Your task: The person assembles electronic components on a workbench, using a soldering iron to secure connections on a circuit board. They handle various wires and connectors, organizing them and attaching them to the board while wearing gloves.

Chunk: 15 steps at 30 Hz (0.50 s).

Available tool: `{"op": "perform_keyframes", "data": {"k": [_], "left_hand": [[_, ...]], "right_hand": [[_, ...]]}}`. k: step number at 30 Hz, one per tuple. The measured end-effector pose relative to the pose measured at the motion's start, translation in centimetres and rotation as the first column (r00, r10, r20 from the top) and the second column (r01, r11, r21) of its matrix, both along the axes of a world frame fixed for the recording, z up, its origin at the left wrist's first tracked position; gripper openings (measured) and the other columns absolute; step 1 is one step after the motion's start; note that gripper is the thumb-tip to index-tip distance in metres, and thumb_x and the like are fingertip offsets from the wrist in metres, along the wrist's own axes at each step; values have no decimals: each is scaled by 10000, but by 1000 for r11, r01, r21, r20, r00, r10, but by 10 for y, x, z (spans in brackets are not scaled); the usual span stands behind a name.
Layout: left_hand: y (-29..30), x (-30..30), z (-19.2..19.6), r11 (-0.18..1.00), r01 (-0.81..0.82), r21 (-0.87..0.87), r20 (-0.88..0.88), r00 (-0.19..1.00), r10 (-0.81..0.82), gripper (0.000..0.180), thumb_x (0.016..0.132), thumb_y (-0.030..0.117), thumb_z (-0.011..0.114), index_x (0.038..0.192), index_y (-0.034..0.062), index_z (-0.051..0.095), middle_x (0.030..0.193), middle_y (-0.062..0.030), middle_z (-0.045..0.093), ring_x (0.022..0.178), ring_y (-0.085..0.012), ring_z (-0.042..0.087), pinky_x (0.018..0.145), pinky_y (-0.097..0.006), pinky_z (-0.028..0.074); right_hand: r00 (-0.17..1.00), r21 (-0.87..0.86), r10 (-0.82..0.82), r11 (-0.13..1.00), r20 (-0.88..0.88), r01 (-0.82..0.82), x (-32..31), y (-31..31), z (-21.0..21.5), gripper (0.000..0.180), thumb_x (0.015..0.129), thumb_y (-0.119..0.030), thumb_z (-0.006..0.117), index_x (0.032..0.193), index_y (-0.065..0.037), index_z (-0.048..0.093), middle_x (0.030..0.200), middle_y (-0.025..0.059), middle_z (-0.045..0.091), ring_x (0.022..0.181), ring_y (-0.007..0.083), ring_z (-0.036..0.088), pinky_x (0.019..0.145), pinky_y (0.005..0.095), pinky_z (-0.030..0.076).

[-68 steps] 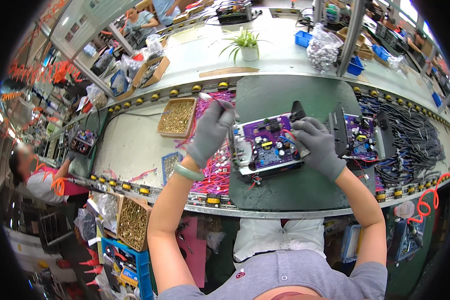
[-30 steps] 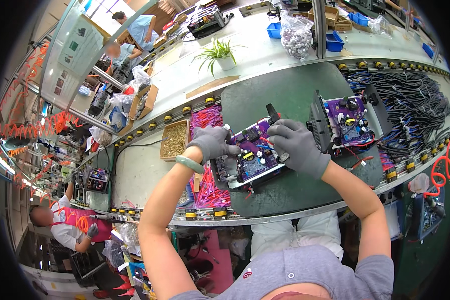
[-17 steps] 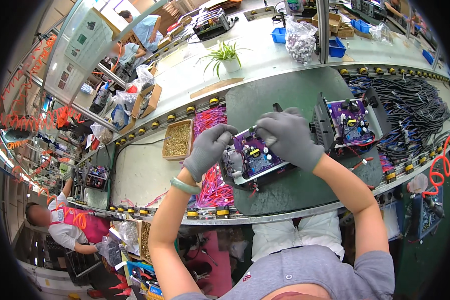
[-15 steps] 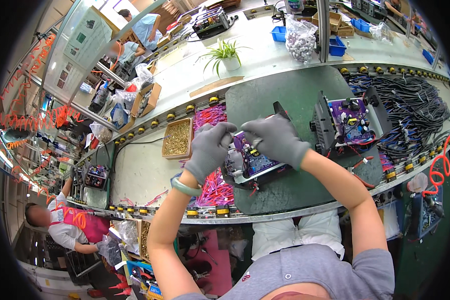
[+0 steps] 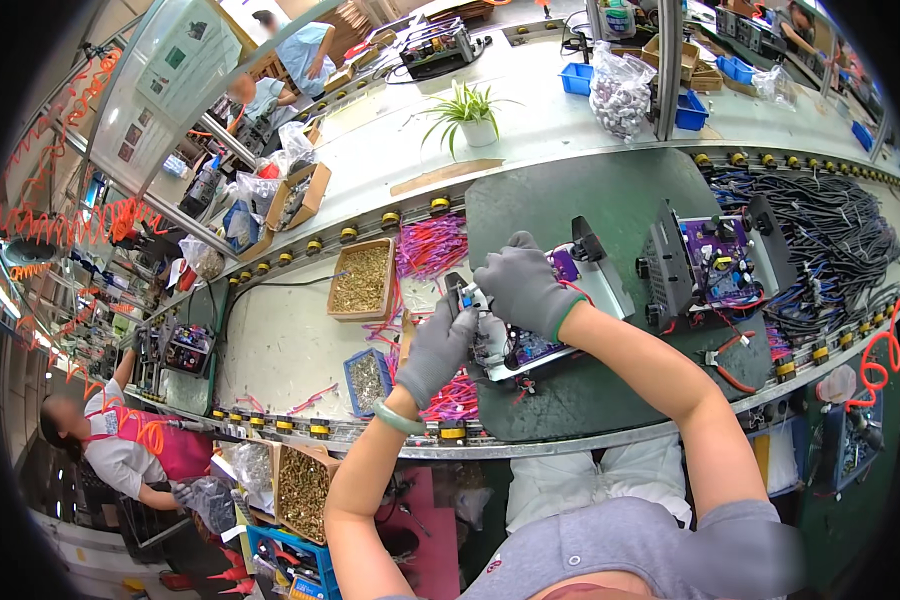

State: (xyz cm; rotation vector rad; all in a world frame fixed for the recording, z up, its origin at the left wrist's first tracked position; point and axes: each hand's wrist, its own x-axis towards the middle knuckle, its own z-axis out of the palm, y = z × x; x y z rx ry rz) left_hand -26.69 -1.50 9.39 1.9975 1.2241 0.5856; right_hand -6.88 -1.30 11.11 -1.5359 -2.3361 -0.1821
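A half-built electronic device (image 5: 525,352) with a metal chassis and purple circuit board lies on the green mat in front of me. Its left end panel (image 5: 457,290) is between my hands. My left hand (image 5: 436,352), in a grey glove, is closed around the lower side of that panel. From above, my right hand (image 5: 526,286), also gloved, reaches over the board with curled fingers at the panel's inner side. A small white and blue part shows between the hands; the right fingertips are partly hidden. A similar device (image 5: 712,258) stands to the right.
Left of the mat are a carton of brass-coloured small parts (image 5: 362,280), a blue tray of metal pieces (image 5: 367,382) and pink-red wires (image 5: 432,247). Pliers (image 5: 732,362) lie at the mat's right, near black cables (image 5: 825,235). A potted plant (image 5: 478,130) stands beyond. A co-worker (image 5: 120,445) is at left.
My left hand has moved down and my right hand has moved left over the board toward the end panel. The blue tray shows more fully now. The whole view has shifted slightly.
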Motion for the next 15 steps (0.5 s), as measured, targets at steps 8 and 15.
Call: {"op": "perform_keyframes", "data": {"k": [8, 15], "left_hand": [[0, 6, 20, 999, 30, 14, -220, 975, -26, 484, 1001, 414, 434, 1246, -1, 481, 933, -289, 678, 922, -480, 657, 801, -540, 496], [4, 7, 8, 999, 18, 44, -178, 984, -10, 506, 991, 415, 432, 1242, -21, 479, 862, -299, 672, 887, -516, 645, 801, -564, 494]], "right_hand": [[998, -85, 1, 996, 58, 4, -7, 6, -4, 78, 702, -172, 695, 777, -155, 681, 793, 51, 681, 798, 236, 688, 954, 381, 411], [997, -295, -5, 955, 77, 27, -10, 13, 11, 96, 746, -160, 668, 826, -121, 705, 852, 105, 714, 826, 290, 713, 850, 412, 490]]}}
